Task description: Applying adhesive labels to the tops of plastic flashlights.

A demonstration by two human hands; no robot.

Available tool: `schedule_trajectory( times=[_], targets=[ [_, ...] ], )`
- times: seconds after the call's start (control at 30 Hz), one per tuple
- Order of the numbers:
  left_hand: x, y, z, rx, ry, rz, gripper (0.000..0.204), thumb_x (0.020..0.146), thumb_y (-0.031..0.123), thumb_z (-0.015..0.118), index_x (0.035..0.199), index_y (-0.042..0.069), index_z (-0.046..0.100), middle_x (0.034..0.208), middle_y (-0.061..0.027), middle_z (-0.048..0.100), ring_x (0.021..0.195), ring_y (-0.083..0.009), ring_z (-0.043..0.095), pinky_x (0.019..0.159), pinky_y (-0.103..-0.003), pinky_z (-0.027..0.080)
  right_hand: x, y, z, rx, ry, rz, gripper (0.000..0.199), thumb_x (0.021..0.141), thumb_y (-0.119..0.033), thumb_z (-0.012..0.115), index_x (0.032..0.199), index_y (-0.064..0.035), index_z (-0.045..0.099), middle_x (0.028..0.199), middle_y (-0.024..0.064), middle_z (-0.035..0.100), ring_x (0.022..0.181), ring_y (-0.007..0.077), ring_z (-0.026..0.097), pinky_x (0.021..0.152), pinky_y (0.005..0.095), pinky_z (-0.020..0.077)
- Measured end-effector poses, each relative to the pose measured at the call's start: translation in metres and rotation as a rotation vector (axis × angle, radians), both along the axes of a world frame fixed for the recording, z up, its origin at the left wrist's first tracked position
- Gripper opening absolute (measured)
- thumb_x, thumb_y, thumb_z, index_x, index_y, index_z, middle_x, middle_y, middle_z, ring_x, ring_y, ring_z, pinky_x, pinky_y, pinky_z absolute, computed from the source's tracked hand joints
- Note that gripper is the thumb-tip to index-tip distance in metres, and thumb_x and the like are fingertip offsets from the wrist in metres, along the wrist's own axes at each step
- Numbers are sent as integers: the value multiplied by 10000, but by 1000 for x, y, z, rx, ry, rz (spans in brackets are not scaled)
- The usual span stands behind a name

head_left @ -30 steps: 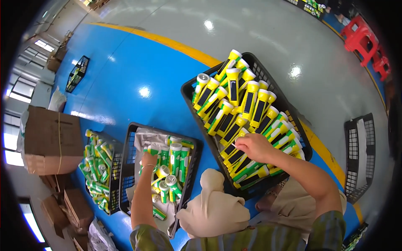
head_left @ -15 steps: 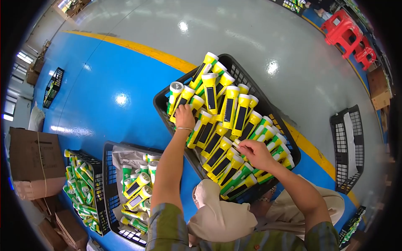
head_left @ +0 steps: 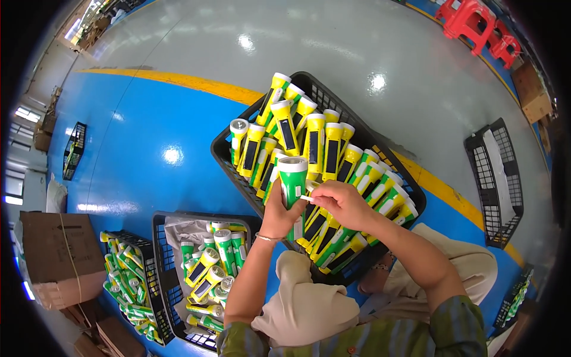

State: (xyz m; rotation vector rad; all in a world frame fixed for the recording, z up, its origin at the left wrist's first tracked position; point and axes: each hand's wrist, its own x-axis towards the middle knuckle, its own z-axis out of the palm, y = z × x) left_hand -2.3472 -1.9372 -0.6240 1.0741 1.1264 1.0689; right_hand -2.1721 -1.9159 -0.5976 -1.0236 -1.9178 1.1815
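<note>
Upright in my left hand is a green flashlight with a white head, my fingers wrapped round its body. My right hand pinches a small white strip-like piece against the flashlight's side; what exactly it is I cannot make out. Both hands are over a black plastic crate heaped with yellow-and-green flashlights. Many of these, such as one yellow flashlight, carry a dark panel along the body and have a white rim at the head. My hands hide part of the heap.
At lower left stands a second black crate, lined with pale sheeting and holding several flashlights. Beside it is another crate of green ones, near a cardboard box. A black crate stands at right; red stools are at far right.
My left hand has come back toward me from the far left of the heap and now holds a green flashlight. My right hand has moved left and up to its side. The view has shifted slightly.
</note>
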Motion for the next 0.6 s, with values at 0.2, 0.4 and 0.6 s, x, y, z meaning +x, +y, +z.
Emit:
schedule_trajectory(
  times=[0.2,0.4,0.6],
  targets=[
    [4,-17,17,226,349,-24,600,689,26,648,1206,-2,344,990,-145,554,885,-234,563,779,-316,442,-4,-6,-1,16,-47,-2,70,816,-99,608,857,-51,579,724,114,556,664,268,553,593,345,437],
    [-2,-18,13,210,275,-27,615,698,34,616,1238,-6,323,978,-138,544,873,-223,544,773,-313,437,-6,-9,0,54,-22,-1,69,812,-92,612,860,-51,582,722,110,556,648,263,546,575,336,426],
    [-2,-21,11,257,336,-37,570,753,67,600,1242,-16,320,997,-162,544,877,-266,549,775,-330,439,-8,-10,0,16,-57,-11,61,809,-84,610,850,-44,589,727,116,566,640,269,557,560,338,429]
  ],
)
